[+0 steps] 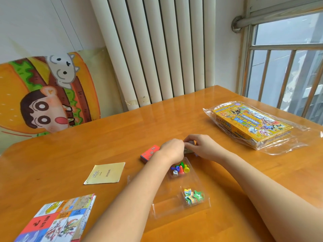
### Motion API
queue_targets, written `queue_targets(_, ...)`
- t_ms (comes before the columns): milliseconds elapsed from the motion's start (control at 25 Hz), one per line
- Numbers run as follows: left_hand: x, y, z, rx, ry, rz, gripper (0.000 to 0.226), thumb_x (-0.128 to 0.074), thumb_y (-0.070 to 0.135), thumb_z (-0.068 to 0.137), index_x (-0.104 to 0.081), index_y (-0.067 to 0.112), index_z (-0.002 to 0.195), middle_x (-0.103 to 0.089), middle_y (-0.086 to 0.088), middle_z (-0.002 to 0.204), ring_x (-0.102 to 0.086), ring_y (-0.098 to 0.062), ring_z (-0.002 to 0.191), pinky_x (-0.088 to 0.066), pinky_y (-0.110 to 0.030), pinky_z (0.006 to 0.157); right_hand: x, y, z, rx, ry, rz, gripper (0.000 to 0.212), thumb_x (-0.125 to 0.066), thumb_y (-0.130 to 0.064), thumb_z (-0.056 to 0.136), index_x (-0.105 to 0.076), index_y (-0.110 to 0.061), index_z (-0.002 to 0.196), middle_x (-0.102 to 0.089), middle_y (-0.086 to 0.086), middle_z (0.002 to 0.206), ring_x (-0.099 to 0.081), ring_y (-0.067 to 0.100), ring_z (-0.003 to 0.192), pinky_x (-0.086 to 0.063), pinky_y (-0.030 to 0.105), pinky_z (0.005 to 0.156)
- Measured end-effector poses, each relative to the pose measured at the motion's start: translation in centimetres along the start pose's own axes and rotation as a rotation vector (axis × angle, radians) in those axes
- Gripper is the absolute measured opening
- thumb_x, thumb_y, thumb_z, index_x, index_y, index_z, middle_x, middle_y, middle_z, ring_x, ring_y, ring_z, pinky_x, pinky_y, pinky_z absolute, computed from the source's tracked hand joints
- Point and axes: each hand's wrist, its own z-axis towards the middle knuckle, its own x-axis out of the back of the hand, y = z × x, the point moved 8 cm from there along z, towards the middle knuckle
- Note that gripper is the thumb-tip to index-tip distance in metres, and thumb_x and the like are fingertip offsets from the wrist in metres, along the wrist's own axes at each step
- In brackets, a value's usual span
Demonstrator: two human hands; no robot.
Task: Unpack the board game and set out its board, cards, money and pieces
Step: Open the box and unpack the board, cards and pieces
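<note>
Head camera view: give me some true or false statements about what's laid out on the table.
The folded board lies at the table's near left corner. True.
The game box sits inside the clear tray. False: it lies on plastic wrap, far right.
Pawns and a die share one tray compartment. True.
The star tokens are scattered loose. False: they are stacked in a tray compartment.
Both hands lie flat. False: the left hand and right hand pinch a small item between them.
</note>
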Motion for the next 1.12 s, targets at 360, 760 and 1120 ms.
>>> queue_targets(360, -0.8, -0.8, 0.3, 0.075, -0.044, -0.293, 0.036, -0.046, 0.010, 0.091, -0.043, 0.005, 0.126, -0.046, -0.017, 0.125, -0.049, -0.033, 0.115, -0.040, -0.033, 0.085, -1.5, -0.3, 0.1, 0.084, -0.070, -0.138, 0.036, -0.054, -0.005, 0.085, -0.055, -0.013, 0.120, -0.060, 0.006, 0.118, -0.055, 0.023, 0.107, -0.037, 0.021, 0.080)
queue_targets(760, 0.5, -1.7, 1.1, 0.197, -0.156, -0.202, 0.019, -0.045, 0.009, 0.088, -0.060, 0.004, 0.099, -0.062, -0.016, 0.105, -0.060, -0.030, 0.097, -0.045, -0.033, 0.069, 2.8, -2.1, -1.6, 0.097, 0.097, -0.094, 0.019, -0.054, -0.011, 0.090, -0.065, -0.018, 0.104, -0.061, -0.008, 0.091, -0.047, -0.002, 0.060, -0.037, 0.011, 0.054)
queue_targets(1120, 3.5, -3.2, -4.6, 0.057, 0.175, -0.341, 0.038, -0.047, 0.021, 0.095, -0.052, 0.012, 0.132, -0.056, -0.007, 0.131, -0.053, -0.022, 0.118, -0.043, -0.031, 0.097, 1.7, -4.5, -8.7, 0.160, 0.093, -0.053, 0.013, -0.059, -0.018, 0.090, -0.069, -0.024, 0.095, -0.063, -0.015, 0.082, -0.052, -0.003, 0.073, -0.037, 0.012, 0.065)
